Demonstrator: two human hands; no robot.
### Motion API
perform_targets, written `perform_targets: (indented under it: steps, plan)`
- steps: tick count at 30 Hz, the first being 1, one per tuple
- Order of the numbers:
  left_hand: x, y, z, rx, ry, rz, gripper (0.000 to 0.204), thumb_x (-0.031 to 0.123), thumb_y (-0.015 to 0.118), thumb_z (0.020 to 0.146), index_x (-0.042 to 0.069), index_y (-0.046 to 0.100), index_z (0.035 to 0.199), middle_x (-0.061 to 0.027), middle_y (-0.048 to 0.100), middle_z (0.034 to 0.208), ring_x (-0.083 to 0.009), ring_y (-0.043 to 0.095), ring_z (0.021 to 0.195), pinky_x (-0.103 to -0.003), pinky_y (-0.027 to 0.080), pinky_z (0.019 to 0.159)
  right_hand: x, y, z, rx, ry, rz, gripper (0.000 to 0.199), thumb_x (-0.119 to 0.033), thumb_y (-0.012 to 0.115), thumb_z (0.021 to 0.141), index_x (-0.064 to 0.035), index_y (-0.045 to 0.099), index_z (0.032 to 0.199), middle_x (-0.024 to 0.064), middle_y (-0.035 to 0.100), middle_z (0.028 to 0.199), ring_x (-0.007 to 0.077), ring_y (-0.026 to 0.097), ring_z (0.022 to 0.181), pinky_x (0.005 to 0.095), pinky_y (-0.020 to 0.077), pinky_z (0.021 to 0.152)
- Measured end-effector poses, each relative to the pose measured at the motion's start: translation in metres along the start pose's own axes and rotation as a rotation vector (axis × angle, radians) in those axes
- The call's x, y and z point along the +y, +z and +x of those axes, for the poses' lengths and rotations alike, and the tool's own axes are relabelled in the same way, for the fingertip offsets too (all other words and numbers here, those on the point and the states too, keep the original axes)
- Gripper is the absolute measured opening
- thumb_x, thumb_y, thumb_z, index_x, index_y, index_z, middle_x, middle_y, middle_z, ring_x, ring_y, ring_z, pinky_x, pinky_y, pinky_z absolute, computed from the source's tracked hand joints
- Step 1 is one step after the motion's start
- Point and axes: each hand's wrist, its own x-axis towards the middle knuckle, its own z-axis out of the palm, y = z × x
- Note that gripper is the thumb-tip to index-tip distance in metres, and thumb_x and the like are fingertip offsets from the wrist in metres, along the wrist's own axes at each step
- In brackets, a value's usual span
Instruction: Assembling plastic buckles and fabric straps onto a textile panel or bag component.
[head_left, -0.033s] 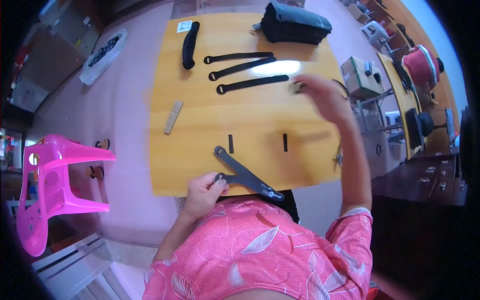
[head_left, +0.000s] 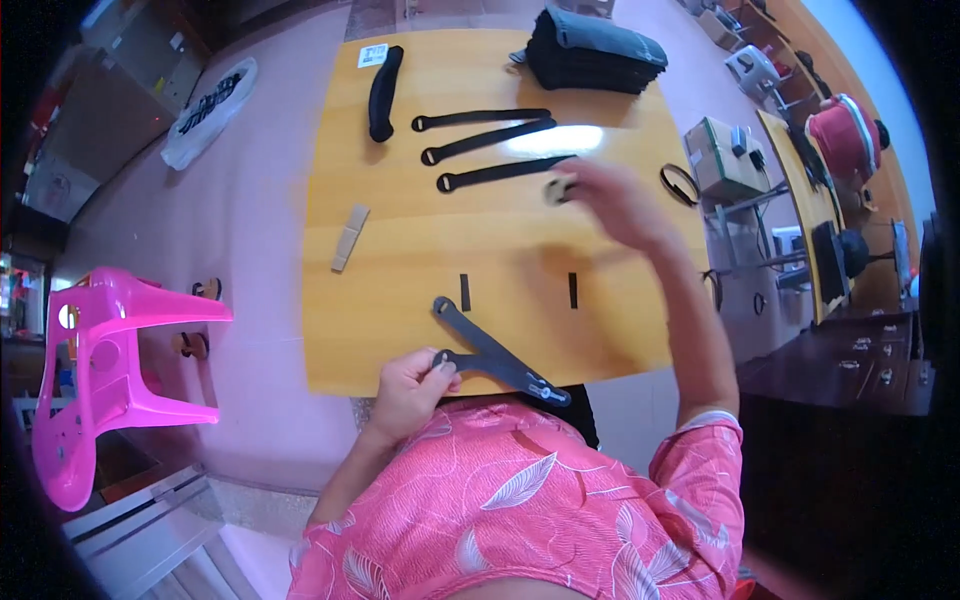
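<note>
My left hand (head_left: pixel 410 392) is closed at the table's near edge, thumb and finger pinching the slotted end of a dark grey strap (head_left: pixel 478 361). A second grey strap (head_left: pixel 472 331) forms a V with it, the two meeting at a printed end by my clothes. Over the right part of the table, my right hand (head_left: pixel 612 202) is raised with its fingers curled around a small tan-and-dark thing (head_left: pixel 560 188), too blurred to name. Just beyond it lie three black straps with slotted ends, the nearest strap (head_left: pixel 500 174) partly behind my fingertips.
On the wooden table (head_left: pixel 390 300) are two short black strips, one strip (head_left: pixel 465 292) near the straps, and a beige folded piece (head_left: pixel 350 238). Farther back lie a black strap bundle (head_left: pixel 384 95) and a dark stack (head_left: pixel 595 55). A pink stool (head_left: pixel 120 370) stands left.
My right hand has moved left and slightly down, toward the end of the nearest black strap. My left hand keeps its hold on the grey strap.
</note>
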Motion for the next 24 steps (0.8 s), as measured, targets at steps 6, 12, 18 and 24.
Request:
perform_targets:
  steps: [6, 12, 18, 24]
  plan:
    - [0.000, -0.004, 0.008, -0.035, -0.024, 0.003, 0.015, 0.005, 0.052, 0.091, -0.003, 0.060, 0.081, -0.0046, 0.061, 0.078, -0.0100, 0.060, 0.071, -0.023, 0.052, 0.065, -0.005, 0.103, 0.050, -0.034, -0.270, 0.052, 0.021, 0.000, 0.067, 0.072, -0.0021, 0.064, 0.093, 0.0117, 0.059, 0.090, 0.0317, 0.057, 0.089, 0.0381, 0.0481, 0.076]
    - [0.000, -0.008, 0.013, -0.096, 0.054, 0.095, 0.015, 0.003, 0.052, 0.091, -0.004, 0.059, 0.079, -0.0050, 0.061, 0.078, -0.0097, 0.058, 0.071, -0.024, 0.049, 0.063, -0.007, 0.123, 0.060, 0.231, -0.367, 0.046, 0.015, 0.000, 0.067, 0.070, -0.0041, 0.061, 0.083, 0.0109, 0.058, 0.088, 0.0314, 0.056, 0.085, 0.0388, 0.0458, 0.073]
    - [0.007, -0.006, 0.012, -0.117, 0.128, 0.187, 0.015, 0.004, 0.053, 0.089, -0.004, 0.059, 0.078, -0.0049, 0.061, 0.077, -0.0097, 0.058, 0.071, -0.025, 0.048, 0.063, -0.011, 0.107, 0.046, 0.459, -0.399, -0.096, 0.015, -0.003, 0.067, 0.068, -0.0056, 0.060, 0.081, 0.0099, 0.058, 0.086, 0.0305, 0.055, 0.082, 0.0397, 0.0447, 0.071]
    - [0.007, 0.002, 0.005, -0.036, 0.060, 0.061, 0.014, 0.005, 0.053, 0.091, -0.004, 0.061, 0.082, -0.0023, 0.061, 0.077, -0.0083, 0.056, 0.070, -0.024, 0.046, 0.063, -0.063, 0.062, -0.018, 0.279, -0.199, -0.126, 0.021, -0.014, 0.074, 0.071, -0.0049, 0.061, 0.084, 0.0098, 0.057, 0.073, 0.0290, 0.058, 0.073, 0.0380, 0.0476, 0.063]
